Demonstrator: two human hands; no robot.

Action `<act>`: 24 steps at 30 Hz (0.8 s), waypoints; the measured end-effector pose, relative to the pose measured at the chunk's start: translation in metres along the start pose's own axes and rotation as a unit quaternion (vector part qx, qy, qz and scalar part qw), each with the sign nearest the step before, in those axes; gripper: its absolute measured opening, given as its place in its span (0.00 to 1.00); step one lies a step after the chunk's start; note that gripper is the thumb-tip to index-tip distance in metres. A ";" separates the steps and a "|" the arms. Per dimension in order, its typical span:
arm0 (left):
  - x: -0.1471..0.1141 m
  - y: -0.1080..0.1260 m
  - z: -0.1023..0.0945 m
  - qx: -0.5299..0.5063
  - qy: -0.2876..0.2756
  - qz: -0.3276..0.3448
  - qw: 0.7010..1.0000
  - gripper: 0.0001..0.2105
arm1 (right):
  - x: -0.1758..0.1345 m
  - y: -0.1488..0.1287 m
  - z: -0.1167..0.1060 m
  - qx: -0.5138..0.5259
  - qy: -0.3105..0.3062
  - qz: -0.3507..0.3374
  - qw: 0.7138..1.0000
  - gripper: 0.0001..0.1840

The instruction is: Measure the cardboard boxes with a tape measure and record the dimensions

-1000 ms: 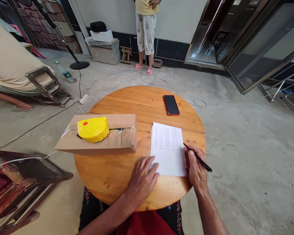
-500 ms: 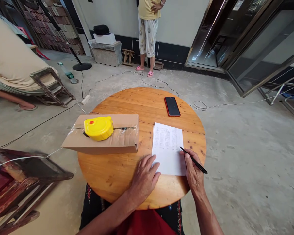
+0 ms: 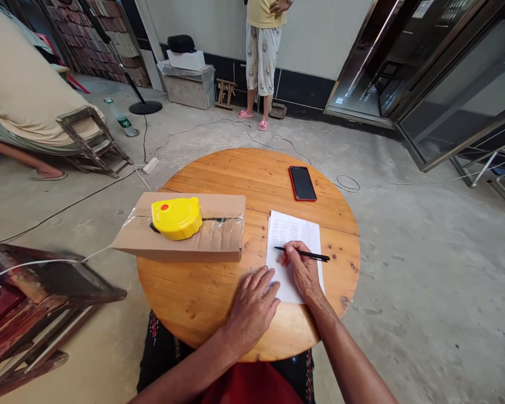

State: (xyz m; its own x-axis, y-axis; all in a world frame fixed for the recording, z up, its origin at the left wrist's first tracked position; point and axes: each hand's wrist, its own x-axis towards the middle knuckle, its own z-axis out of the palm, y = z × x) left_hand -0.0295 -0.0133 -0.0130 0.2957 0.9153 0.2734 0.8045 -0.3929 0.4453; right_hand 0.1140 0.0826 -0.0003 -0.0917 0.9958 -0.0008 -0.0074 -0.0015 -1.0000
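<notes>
A black pen (image 3: 313, 256) is held in my right hand (image 3: 303, 273), its tip pointing left at the left part of a white sheet of paper (image 3: 287, 280). Handwritten rows fill the sheet's upper part; they are too small to read. My left hand (image 3: 256, 304) lies flat with fingers spread, fingertips at the paper's lower left edge and palm on the round wooden table (image 3: 185, 292). Left of the paper, a brown cardboard box (image 3: 223, 241) carries a yellow tape measure (image 3: 177, 217) with a red button. Beyond the paper lies a black phone (image 3: 302, 183) with a red edge.
Someone in patterned trousers (image 3: 262, 56) stands by the far wall. Another person (image 3: 29, 95) sits at left on a low wooden chair (image 3: 96, 140), near a plastic bottle (image 3: 121, 118). Cables and a power strip (image 3: 150, 165) lie on the floor. A wooden chair (image 3: 37, 303) stands at lower left.
My right hand has moved left across the paper with the pen, from the right edge to the left part. My left hand stays flat. The whole view has shifted slightly.
</notes>
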 end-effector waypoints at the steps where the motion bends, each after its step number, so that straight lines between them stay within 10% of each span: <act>1: 0.000 0.000 0.000 0.001 0.000 0.002 1.000 0.14 | 0.002 0.002 0.000 0.012 0.001 0.008 1.000 0.13; 24: 0.002 0.000 0.002 0.000 0.000 0.018 1.000 0.13 | -0.005 0.005 0.003 -0.023 -0.017 -0.009 1.000 0.10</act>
State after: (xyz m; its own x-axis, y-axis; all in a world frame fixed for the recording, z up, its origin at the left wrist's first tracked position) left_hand -0.0278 -0.0114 -0.0140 0.3244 0.9008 0.2886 0.7940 -0.4251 0.4345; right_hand 0.1120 0.0770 -0.0048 -0.1250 0.9920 0.0168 0.0356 0.0214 -0.9991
